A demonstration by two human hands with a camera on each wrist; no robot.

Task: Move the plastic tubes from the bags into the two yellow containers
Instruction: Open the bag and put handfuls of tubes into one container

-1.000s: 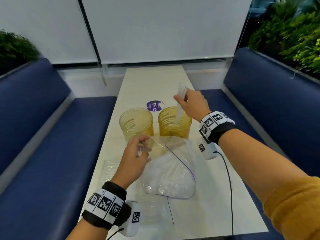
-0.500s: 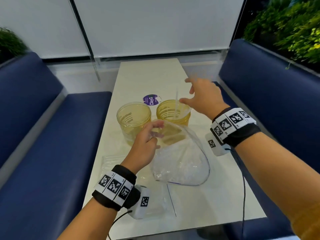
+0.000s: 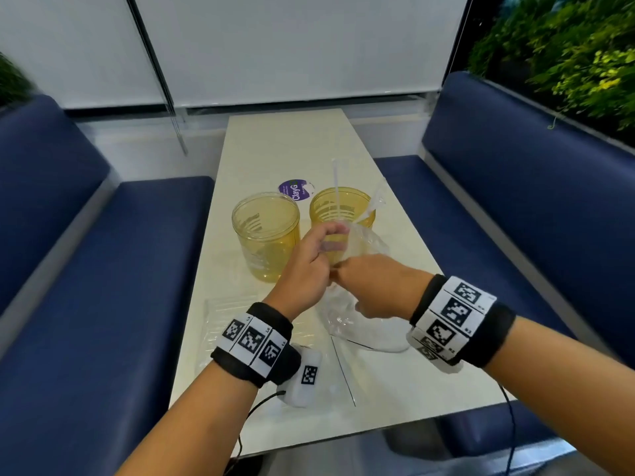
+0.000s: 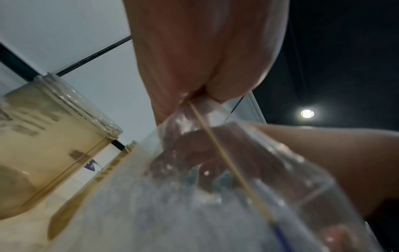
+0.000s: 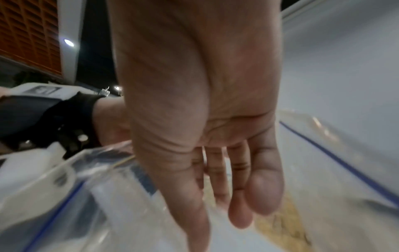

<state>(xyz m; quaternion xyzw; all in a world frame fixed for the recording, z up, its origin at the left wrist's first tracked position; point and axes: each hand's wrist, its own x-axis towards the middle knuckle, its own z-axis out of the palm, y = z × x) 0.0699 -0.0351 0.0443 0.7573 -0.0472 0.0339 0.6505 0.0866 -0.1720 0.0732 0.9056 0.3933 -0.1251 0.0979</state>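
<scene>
Two yellow containers stand mid-table: the left container (image 3: 266, 231) looks empty, and the right container (image 3: 342, 209) has a clear plastic tube (image 3: 336, 187) leaning upright in it. My left hand (image 3: 328, 237) pinches the rim of a clear zip bag (image 3: 369, 243) and holds its mouth up just in front of the containers; the pinch (image 4: 200, 97) shows in the left wrist view. My right hand (image 3: 372, 285) reaches into the bag, fingers (image 5: 235, 201) straight and holding nothing. Whitish tubes (image 4: 164, 213) fill the bag's bottom.
Flat clear bags lie on the table at the near left (image 3: 223, 314) and near centre (image 3: 338, 376). A purple round sticker (image 3: 296, 191) sits behind the containers. Blue benches (image 3: 103, 269) (image 3: 515, 207) flank the narrow table, whose near edge (image 3: 343, 438) is close.
My right hand let go of a tube in the right container, drew back and went into the bag. My left hand lifted the bag's mouth up toward the containers.
</scene>
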